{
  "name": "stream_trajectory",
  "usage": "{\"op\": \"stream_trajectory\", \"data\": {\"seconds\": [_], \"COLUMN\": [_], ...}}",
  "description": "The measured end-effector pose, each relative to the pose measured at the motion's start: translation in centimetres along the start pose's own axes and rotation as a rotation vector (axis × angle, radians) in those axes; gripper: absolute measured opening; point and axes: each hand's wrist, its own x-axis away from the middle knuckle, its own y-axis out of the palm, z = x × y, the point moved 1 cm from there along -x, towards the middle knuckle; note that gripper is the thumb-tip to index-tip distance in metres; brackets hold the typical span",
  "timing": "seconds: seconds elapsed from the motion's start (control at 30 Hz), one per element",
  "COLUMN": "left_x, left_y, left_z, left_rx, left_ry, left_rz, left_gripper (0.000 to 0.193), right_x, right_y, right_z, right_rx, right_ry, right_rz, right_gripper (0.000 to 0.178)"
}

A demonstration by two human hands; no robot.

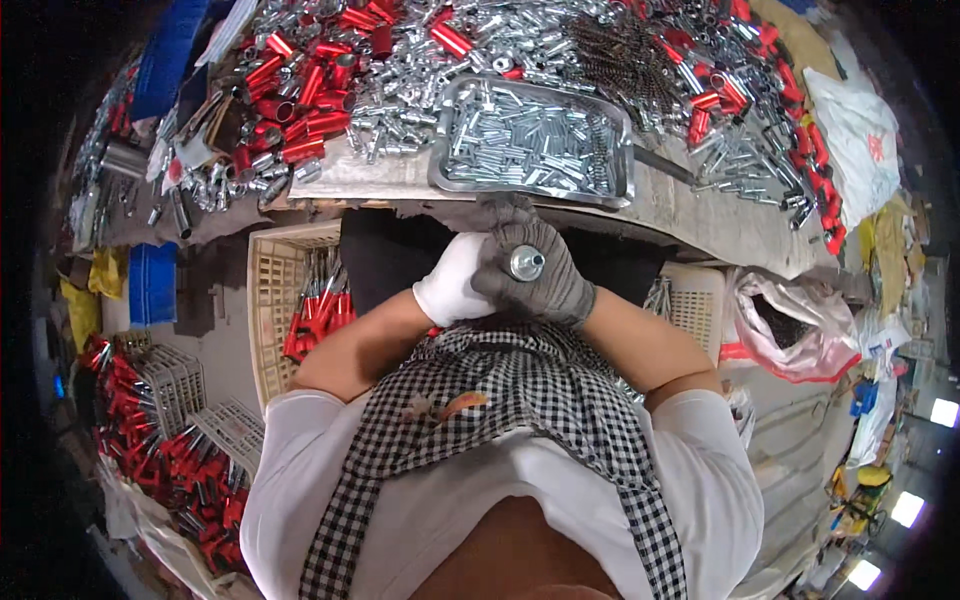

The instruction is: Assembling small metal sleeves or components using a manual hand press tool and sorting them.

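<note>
Close to my body, just below the table's front edge, my two gloved hands press together. My right hand (555, 285), in a dark grey glove, is closed around a silvery metal cylindrical fitting (526, 263) whose round end with a narrow tip points up. In a white glove, my left hand (455, 281) is closed against it; its fingers are partly hidden behind the right glove, so what it grips does not show. Just beyond the hands sits a metal tray (437, 160) of small silvery pins and a few springs.
Piles of red sleeves (305, 125), silvery fittings (400, 80) and dark springs (625, 60) cover the table. A cream crate (270, 315) with red-handled parts stands at left, a pale crate (697, 300) and an opened sack (790, 325) at right. Red parts (195, 480) heap at lower left.
</note>
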Motion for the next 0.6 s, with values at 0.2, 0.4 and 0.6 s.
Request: {"op": "stream_trajectory", "data": {"seconds": [0.2, 0.4, 0.6], "left_x": [-0.8, 0.5, 1.4], "left_y": [-1.4, -1.3, 0.6], "left_z": [3.2, 1.2, 1.5], "left_rx": [0.002, 0.049, 0.102], "left_ry": [-0.204, -0.044, -0.009], "left_rz": [-0.177, -0.169, 0.042], "left_gripper": [0.052, 0.055, 0.055], "right_x": [0.4, -1.1, 0.4], "right_y": [0.0, -1.2, -0.4], "right_z": [0.8, -1.6, -2.3], "right_rx": [-0.223, -0.075, 0.368], "right_ry": [-0.013, -0.471, -0.239], "right_rz": [0.076, -0.337, -0.101], "right_gripper": [0.023, 0.04, 0.026]}}
